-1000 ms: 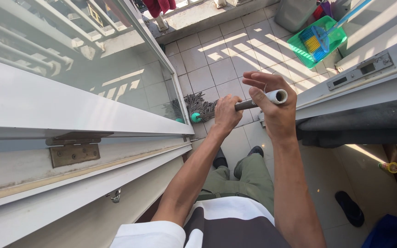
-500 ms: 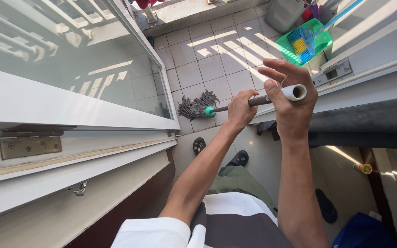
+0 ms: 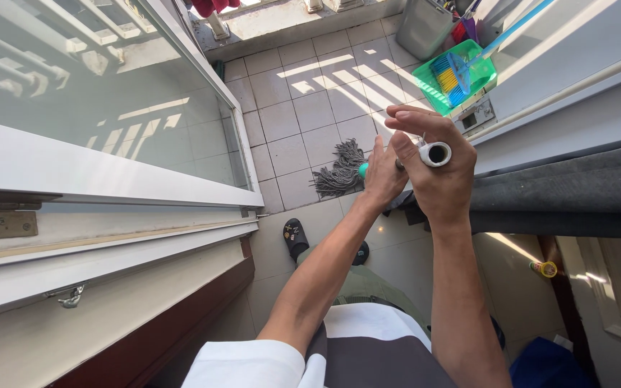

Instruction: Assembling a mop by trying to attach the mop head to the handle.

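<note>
Mop (image 3: 339,172): grey head resting on the tiled floor (image 3: 289,115), handle running up into both hands.
Right hand (image 3: 436,169): fingers (image 3: 415,118) wrapped round the handle's top end.
Left hand (image 3: 382,176): fingers closed on the handle just below.

Grey mop head (image 3: 339,172) — green basket (image 3: 463,77) — blue-and-yellow broom (image 3: 453,74).

A small grey rectangular control panel (image 3: 474,117) with a dark display window is sitting on the white appliance edge, just below the green basket (image 3: 484,73).
</note>
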